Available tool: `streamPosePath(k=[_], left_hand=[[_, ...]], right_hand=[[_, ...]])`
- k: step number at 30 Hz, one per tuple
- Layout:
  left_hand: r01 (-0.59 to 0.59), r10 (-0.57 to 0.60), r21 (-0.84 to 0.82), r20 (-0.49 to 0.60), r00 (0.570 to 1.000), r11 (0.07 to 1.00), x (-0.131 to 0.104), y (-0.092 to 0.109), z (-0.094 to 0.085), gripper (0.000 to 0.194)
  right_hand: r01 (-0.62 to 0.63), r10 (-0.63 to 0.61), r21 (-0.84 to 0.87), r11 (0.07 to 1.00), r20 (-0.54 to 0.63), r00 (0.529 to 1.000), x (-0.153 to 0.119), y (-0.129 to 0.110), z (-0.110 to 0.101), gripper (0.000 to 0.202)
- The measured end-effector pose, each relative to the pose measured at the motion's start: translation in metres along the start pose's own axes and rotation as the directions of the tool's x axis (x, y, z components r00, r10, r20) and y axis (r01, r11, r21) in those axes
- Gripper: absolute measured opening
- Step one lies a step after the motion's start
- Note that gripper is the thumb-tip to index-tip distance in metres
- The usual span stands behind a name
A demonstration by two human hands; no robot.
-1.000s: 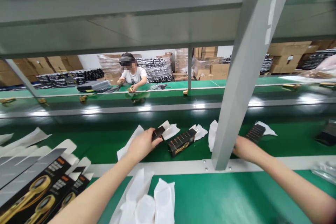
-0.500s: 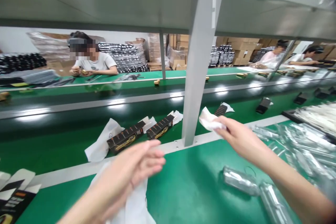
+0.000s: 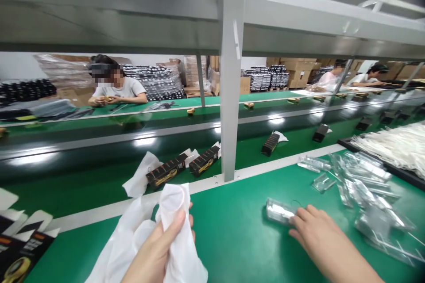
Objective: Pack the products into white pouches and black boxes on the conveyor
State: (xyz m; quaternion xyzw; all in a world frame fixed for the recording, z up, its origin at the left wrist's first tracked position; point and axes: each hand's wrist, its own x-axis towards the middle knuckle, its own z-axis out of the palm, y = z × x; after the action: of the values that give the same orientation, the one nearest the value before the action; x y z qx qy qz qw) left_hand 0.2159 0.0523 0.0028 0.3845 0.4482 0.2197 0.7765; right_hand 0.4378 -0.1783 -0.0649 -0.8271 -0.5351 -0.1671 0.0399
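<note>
Left of the grey post (image 3: 229, 97), my left hand (image 3: 155, 250) grips a white pouch (image 3: 185, 256); to its right, my right hand (image 3: 318, 233) meets a clear pack (image 3: 278, 210), closure unclear. I'm seemingly gathering; lifting calls for firm fingers.

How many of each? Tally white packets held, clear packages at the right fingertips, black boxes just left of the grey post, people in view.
White packet in left hand: 1
Clear package at right hand: 1
Black boxes: 2
People: 3
Total: 7
</note>
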Motion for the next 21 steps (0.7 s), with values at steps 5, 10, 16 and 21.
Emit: streamPosePath(k=[5,10,16,21], left_hand=[[-0.037,0.041,0.136,-0.020,0.999,0.990,-0.009,-0.022,-0.002,0.044],[-0.060,0.060,0.039,-0.013,0.998,0.997,-0.013,-0.033,0.007,0.046],[-0.212,0.211,-0.148,-0.022,0.977,0.966,-0.003,-0.049,0.020,0.053],[-0.293,0.292,0.022,0.045,0.955,0.956,0.001,-0.069,0.013,0.056]], right_hand=[[0.032,-0.032,-0.012,0.999,-0.007,0.999,0.001,0.004,0.028,0.018],[-0.016,0.011,0.127,0.992,0.038,0.999,0.003,0.021,0.022,0.023],[0.025,0.043,0.387,0.922,-0.166,0.985,0.036,-0.043,-0.036,0.020],[0.393,-0.285,0.232,0.890,-0.389,0.876,0.053,-0.148,-0.027,0.025]])
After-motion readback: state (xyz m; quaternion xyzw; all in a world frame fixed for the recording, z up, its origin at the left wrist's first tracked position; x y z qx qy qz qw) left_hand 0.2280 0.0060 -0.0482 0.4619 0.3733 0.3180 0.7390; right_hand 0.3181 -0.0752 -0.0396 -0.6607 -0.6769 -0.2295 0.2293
